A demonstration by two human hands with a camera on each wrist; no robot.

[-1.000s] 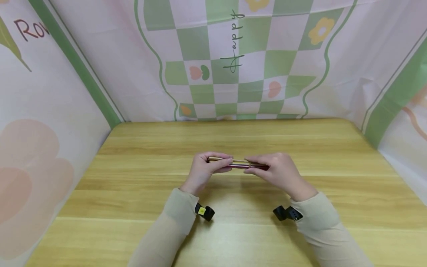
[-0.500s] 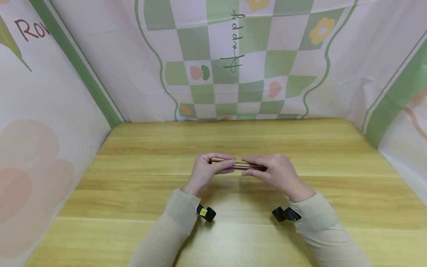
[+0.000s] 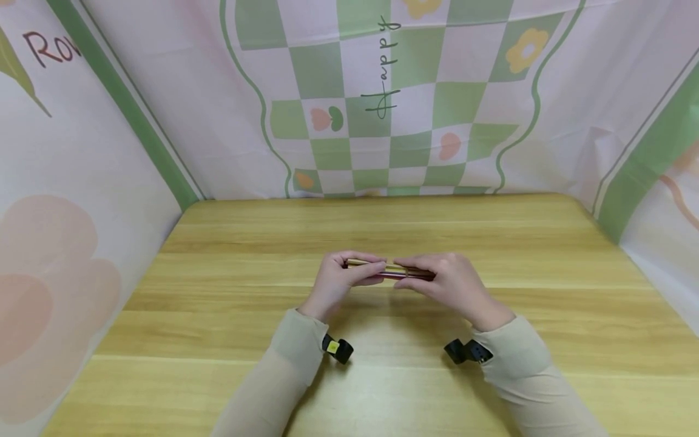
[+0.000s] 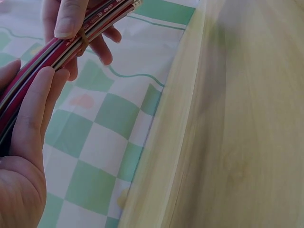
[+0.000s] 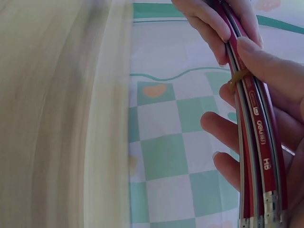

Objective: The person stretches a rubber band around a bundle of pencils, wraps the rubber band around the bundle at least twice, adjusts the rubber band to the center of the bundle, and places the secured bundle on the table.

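A bundle of red-and-dark striped pencils (image 3: 390, 273) is held level above the table, spanning both hands. My left hand (image 3: 344, 274) grips its left part between thumb and fingers. Around the other part, my right hand (image 3: 452, 279) has its thumb and fingers on the bundle, close to the left fingertips. A tan rubber band (image 5: 239, 76) circles the pencils beside the right thumb in the right wrist view. That view also shows "HB" lettering and silver eraser ferrules (image 5: 270, 206) at the near end. The pencils' far end is hidden within the left hand.
The wood-grain table (image 3: 382, 376) lies beneath the hands. Behind it hangs a white and green checked cloth (image 3: 371, 145), with printed cloth (image 3: 82, 164) along the left side too. Small black cameras sit at the left wrist (image 3: 341, 350) and right wrist (image 3: 461, 351).
Both hands have drawn slightly closer together, the left shifting a little right and the right a little left along the pencils. The bundle stays held by both.
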